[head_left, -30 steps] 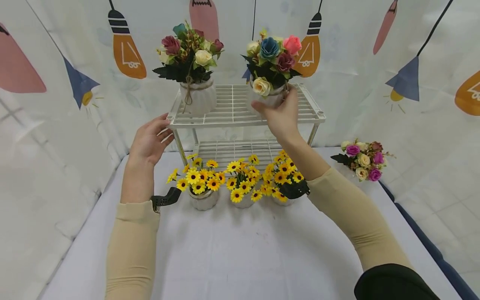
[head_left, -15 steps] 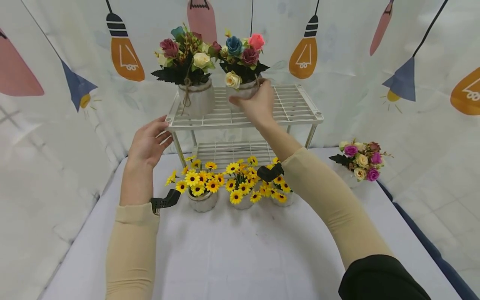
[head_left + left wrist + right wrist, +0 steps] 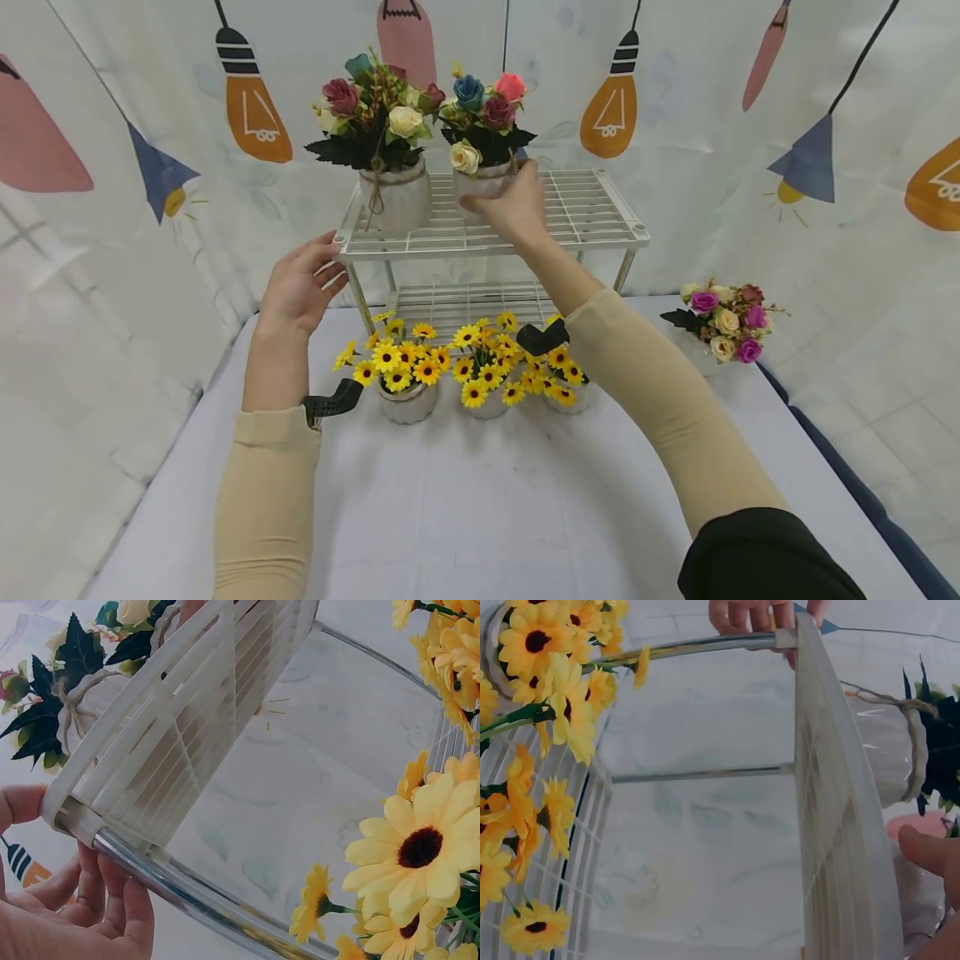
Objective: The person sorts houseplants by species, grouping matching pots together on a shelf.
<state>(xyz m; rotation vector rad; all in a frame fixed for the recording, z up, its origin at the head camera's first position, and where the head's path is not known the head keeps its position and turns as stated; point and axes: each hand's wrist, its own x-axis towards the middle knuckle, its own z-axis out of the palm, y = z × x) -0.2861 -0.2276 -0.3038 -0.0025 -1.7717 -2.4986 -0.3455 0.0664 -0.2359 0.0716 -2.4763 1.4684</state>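
My right hand point(image 3: 517, 208) grips a white flowerpot point(image 3: 480, 185) of blue, pink, mauve and cream roses on the upper tier of a white wire rack point(image 3: 592, 208). Just left of it stands a similar pot point(image 3: 401, 200) with twine tied round its rim; the two bouquets meet. At the rack's front left corner is my left hand point(image 3: 298, 283). In the left wrist view, that hand point(image 3: 82, 907) pinches the corner, thumb at the top edge and fingers below by the metal leg point(image 3: 180, 889). The right wrist view shows my right thumb point(image 3: 930, 851) against the held pot.
Several small pots of yellow daisy-like flowers point(image 3: 487, 367) stand in a row on the white tablecloth point(image 3: 465, 500), before the rack's lower tier point(image 3: 450, 304). Farther right is a pot of purple and cream roses point(image 3: 727, 323). A printed curtain point(image 3: 697, 192) hangs behind.
My right hand has moved left along the upper tier with the rose pot, up beside the other pot; over the last half second it stays there. The left hand keeps its place.
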